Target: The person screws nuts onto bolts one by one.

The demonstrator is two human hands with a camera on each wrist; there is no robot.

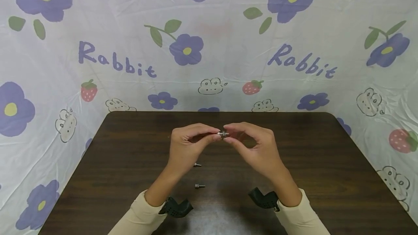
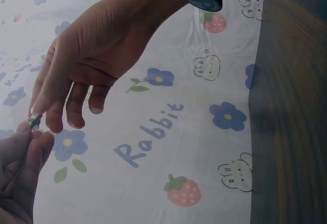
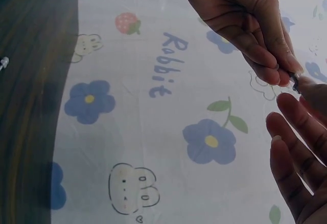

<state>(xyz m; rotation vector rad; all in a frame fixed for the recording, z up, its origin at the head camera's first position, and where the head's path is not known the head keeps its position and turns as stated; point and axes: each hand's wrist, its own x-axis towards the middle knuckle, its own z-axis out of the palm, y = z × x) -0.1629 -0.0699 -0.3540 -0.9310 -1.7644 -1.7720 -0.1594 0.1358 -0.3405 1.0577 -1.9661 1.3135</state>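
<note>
My left hand pinches one end of a small metal bolt between thumb and forefinger, above the table. A nut or washer-like ring shows round the bolt's middle. From the other side my right hand has its thumb and forefinger around the bolt's free end, tips right at the ring. In the left wrist view, the right hand's other fingers hang apart from the bolt. The right wrist view shows the left hand's fingers curled in close to the bolt.
A second bolt lies on the dark wooden table, with another bolt behind it, partly hidden by the left wrist. A patterned cloth hangs behind the table and along its sides. Both wrists wear black devices.
</note>
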